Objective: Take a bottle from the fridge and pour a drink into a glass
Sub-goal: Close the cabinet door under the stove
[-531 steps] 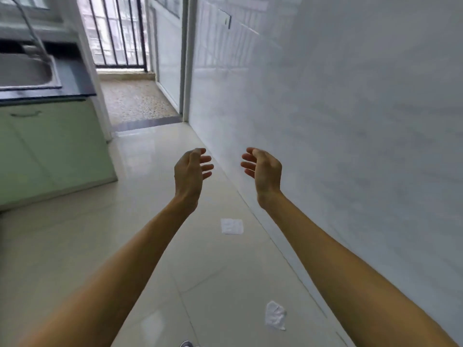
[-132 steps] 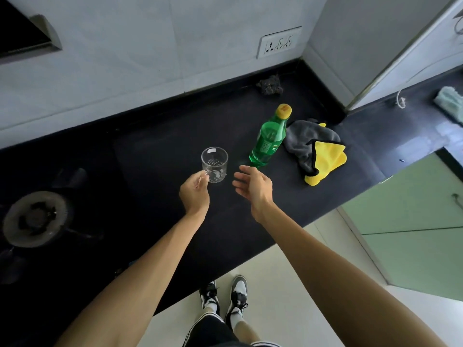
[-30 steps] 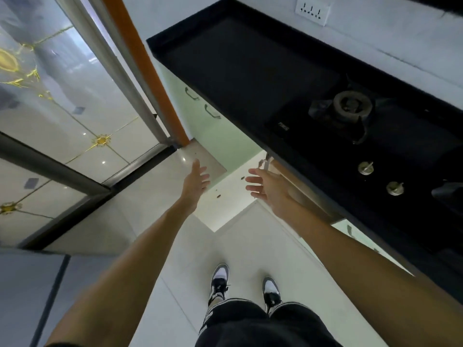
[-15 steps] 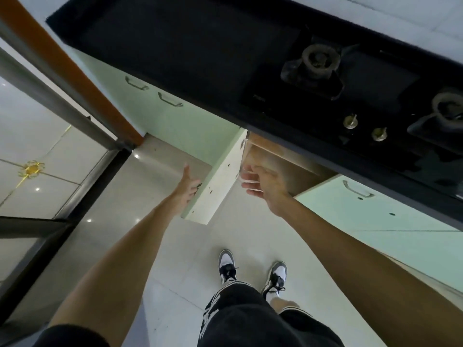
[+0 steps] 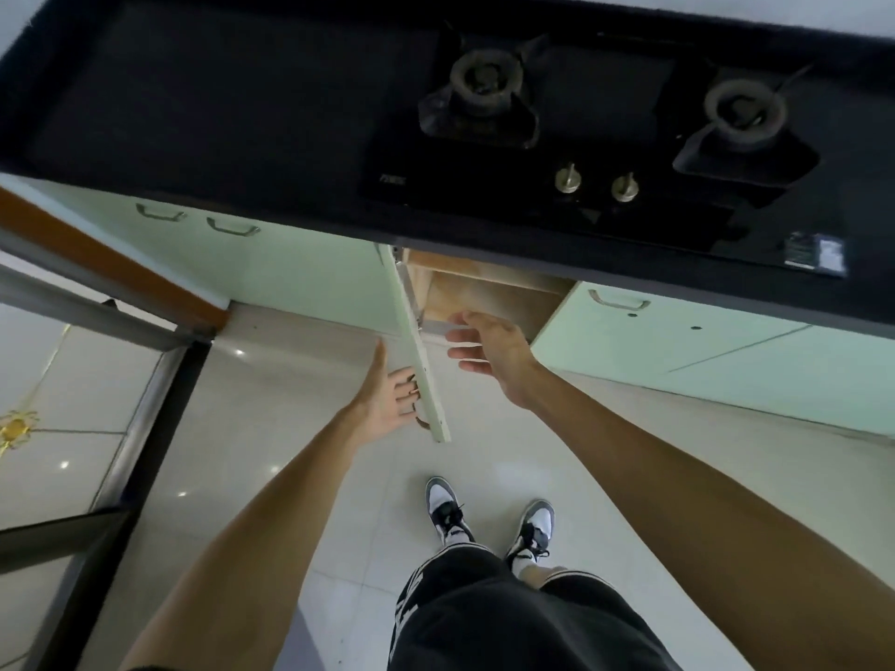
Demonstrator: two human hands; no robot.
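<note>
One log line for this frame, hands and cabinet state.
left hand: on handle of open cabinet door | right hand: open, empty, at cabinet opening | bottle, glass: not in view

The pale green cabinet door [image 5: 417, 351], below the stove [image 5: 571, 138] set in the bench, stands swung wide open and edge-on, baring a light wooden cupboard interior [image 5: 489, 295], the left hand [image 5: 387, 404] touching its handle.

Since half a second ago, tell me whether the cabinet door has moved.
Yes. The cabinet door has swung further open from the fixed counter, now edge-on, with the left hand on its handle.
</note>
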